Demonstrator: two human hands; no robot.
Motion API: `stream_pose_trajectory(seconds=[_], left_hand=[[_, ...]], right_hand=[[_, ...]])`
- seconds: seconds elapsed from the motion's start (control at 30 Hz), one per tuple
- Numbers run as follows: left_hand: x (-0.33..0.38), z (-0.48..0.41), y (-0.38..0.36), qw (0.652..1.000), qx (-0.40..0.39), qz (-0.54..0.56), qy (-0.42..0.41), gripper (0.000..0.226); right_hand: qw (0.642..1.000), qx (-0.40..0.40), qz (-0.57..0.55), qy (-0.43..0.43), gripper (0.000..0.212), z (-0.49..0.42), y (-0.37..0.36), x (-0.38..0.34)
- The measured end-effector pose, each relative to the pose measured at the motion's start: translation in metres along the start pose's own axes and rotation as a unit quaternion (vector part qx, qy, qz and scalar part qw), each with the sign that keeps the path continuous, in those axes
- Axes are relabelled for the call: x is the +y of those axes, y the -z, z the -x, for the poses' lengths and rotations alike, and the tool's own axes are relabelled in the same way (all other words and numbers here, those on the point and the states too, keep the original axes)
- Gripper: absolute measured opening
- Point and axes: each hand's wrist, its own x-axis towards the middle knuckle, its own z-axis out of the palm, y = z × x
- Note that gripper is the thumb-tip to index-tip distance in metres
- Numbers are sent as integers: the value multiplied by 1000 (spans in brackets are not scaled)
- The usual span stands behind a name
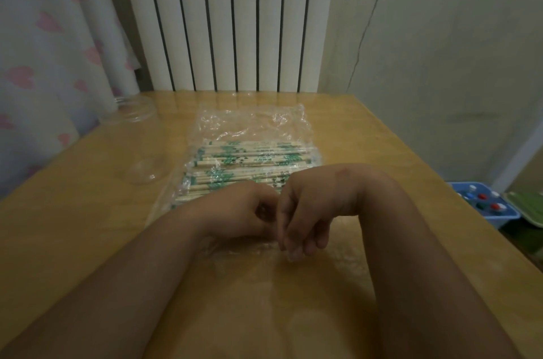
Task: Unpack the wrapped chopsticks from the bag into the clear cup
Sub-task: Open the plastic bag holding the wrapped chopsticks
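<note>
Pinching one crinkled clear plastic bag's (pixel 252 123) near edge are the left hand (pixel 244 208) and right hand (pixel 305 211). Inside the bag, green-printed wrapped chopsticks (pixel 252 157), too many to count, lie left-to-right. One clear plastic cup (pixel 138 117) lies left of the bag.

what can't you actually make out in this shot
Head view only.
Grip of left hand and right hand on the bag: hidden by their own curled fingers.
Near end of the bag: covered by both hands.
Nearest chopsticks: behind the hands, count unreadable.
The clear cup: transparent and dim, outline faint.
The blue bin: contents too small.
</note>
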Motion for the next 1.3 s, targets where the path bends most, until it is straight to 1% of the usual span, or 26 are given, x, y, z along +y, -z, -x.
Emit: stream_pose_trajectory(seconds=[0.2,0.33,0.4,0.47,0.57,0.6,0.67,0.73,0.8,0.87,0.93,0.97,1.03,1.1,1.17,1.23,1.3], left_hand=[[-1,3,6,1000,-10,3,11,24],[-1,3,6,1000,-4,2,15,24],[-3,3,6,1000,-2,1,21,25],[-3,4,7,1000,6,0,29,24],[-2,7,14,997,59,27,43,24],[-2,8,17,995,75,33,47,23],[-1,12,25,994,87,-2,58,18],[-3,15,33,993,71,-42,84,13],[-5,19,41,990,29,-71,117,13],[-6,21,47,981,-19,-134,142,18],[-9,25,51,972,-40,-168,158,22],[-11,28,53,972,-43,-168,159,24],[-19,34,53,978,-35,-133,155,23],[-28,42,50,986,-5,-81,146,17],[-33,46,45,989,34,-44,136,13],[-33,48,41,989,64,-22,131,18],[-32,49,40,989,75,-13,127,22]], right_hand=[[996,25,82,0,14,-8,-4,-5],[996,33,88,-6,15,-9,-2,-3],[995,66,71,-5,14,-8,1,0],[991,126,53,-10,10,-10,4,5],[980,193,31,-45,2,-16,6,12],[977,205,31,-57,4,-18,6,14],[971,224,43,-67,9,-24,6,16],[968,228,81,-65,14,-29,5,16],[967,220,116,-58,21,-33,1,12],[968,202,137,-55,29,-36,-5,8],[967,188,161,-62,36,-41,-11,4],[964,192,174,-63,36,-44,-14,3],[956,212,195,-52,27,-48,-17,2],[952,228,201,-35,14,-50,-17,2],[953,232,192,-27,7,-50,-15,3],[955,235,180,-20,5,-49,-12,4],[953,248,173,-10,8,-47,-9,4]])
